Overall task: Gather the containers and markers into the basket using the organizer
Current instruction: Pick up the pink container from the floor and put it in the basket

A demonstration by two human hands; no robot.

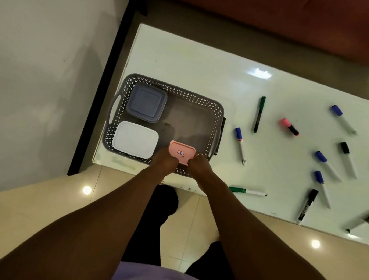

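Both hands (164, 160) (200, 165) grip pink container (181, 152), long axis left-right, over basket (183, 91).

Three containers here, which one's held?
The pink container, gripped by left hand and right hand at the basket rim; the blue-grey container and white container lie inside, untouched.

- The table (185, 58) is showing a smooth, glossy white top, mirroring lamp glare.
- The basket (178, 89) is looking like grey perforated plastic.
- The pink container (181, 154) is showing smooth, matt plastic.
- The floor (42, 195) tiles are shining glossily.
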